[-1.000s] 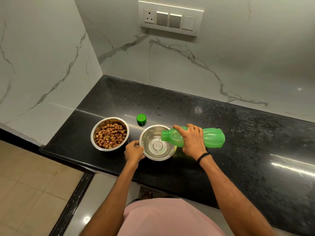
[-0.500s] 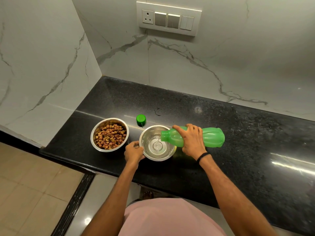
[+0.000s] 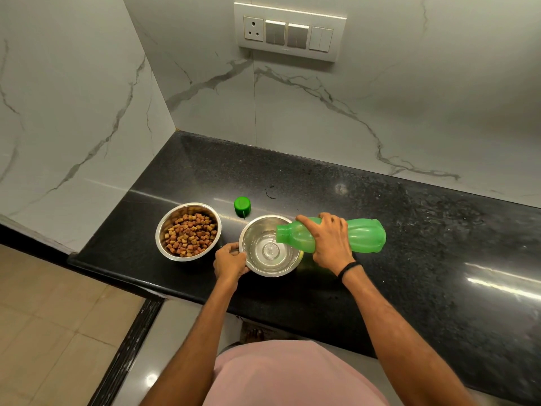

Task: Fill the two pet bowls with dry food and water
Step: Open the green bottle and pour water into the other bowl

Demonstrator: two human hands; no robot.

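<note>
Two steel bowls stand on the black counter (image 3: 380, 259). The left bowl (image 3: 164, 230) is full of brown dry food. The right bowl (image 3: 254, 230) holds a little water. My right hand (image 3: 329, 241) grips a green bottle (image 3: 363, 234) tipped on its side, mouth over the right bowl, and a thin stream of water falls from it into the bowl. My left hand (image 3: 229, 260) holds the right bowl's left rim. The bottle's green cap (image 3: 242, 206) lies on the counter behind the bowls.
Marble walls close the counter at the back and on the left. A switch panel (image 3: 289, 32) is on the back wall. The counter's front edge runs just below the bowls, with tiled floor beyond it.
Water has started running from the bottle and is pooling in the right bowl. Both hands have stayed where they were.
</note>
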